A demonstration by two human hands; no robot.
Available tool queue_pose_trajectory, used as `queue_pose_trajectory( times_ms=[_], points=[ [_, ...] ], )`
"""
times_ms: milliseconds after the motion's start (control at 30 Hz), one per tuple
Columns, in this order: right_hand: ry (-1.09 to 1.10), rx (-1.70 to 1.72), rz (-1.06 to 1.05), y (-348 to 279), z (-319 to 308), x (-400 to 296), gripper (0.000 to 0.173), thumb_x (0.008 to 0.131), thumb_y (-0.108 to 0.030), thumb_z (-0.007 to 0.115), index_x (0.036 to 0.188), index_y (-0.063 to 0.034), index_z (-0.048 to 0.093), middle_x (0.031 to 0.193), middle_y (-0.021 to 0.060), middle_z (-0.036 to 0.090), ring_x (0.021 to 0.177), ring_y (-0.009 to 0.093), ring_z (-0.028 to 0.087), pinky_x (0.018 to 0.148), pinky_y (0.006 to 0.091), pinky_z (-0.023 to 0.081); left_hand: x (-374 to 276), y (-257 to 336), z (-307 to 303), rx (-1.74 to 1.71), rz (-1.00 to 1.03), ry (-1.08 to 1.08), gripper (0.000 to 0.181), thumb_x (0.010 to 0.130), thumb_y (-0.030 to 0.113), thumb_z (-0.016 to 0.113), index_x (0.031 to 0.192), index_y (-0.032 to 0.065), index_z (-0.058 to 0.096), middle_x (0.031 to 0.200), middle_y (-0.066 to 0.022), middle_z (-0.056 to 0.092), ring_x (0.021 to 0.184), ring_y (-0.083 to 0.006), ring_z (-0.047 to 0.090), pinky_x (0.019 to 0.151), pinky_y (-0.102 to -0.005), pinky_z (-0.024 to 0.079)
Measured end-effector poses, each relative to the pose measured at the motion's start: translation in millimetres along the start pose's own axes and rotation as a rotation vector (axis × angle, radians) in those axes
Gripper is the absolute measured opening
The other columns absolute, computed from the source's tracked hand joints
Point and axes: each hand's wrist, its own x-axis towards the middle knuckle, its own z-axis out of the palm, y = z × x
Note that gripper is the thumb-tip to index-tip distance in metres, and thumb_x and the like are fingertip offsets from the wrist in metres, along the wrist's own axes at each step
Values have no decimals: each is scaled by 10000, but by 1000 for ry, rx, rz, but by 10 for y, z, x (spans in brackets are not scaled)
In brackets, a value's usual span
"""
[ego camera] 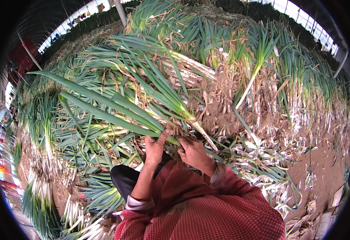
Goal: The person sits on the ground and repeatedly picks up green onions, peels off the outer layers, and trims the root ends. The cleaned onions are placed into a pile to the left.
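Observation:
A green onion with broad leaves (115, 112) is held in front of my lap, its leaf tips reaching out to the upper left. My left hand (156, 147) grips it where the leaves join, thumb on top. Close beside it, my right hand (194, 151) has its fingers curled at the stalk; whether they pinch the stalk or a peeled layer is hard to see. The lower stalk is hidden by my right hand. Just beyond my hands lies another green onion (190, 117) with its white root end pointing to the lower right.
Unpeeled green onions (103, 63) are heaped ahead. One pale-stemmed onion (254, 76) leans on the rooted stalks at right. Peeled skins (268, 156) litter the soil (322, 168) on my right. Clean white-stemmed onions (79, 219) lie at lower left. A metal post (120, 12) stands at the back.

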Motion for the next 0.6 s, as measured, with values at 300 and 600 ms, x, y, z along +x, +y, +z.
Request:
queue_pose_trajectory(
  times_ms=[300,600],
  points=[
    [-46,-57,147,621,277,-202,131,728,-180,671,801,-81,626,738,62,630,557,126,575,462,277,489,-45,-25,-143,2,36,-45,115,767,52,686,825,52,586,788,43,555,704,-59,473,650,-217,403],
    [-323,-9,458,922,-429,-418,299,802,-112,583,1097,-76,550,966,110,620,838,198,602,713,330,501,7,169,-156,-100,-59,-34,141,766,65,687,863,53,586,806,22,567,759,-87,499,708,-237,408]
  ],
)
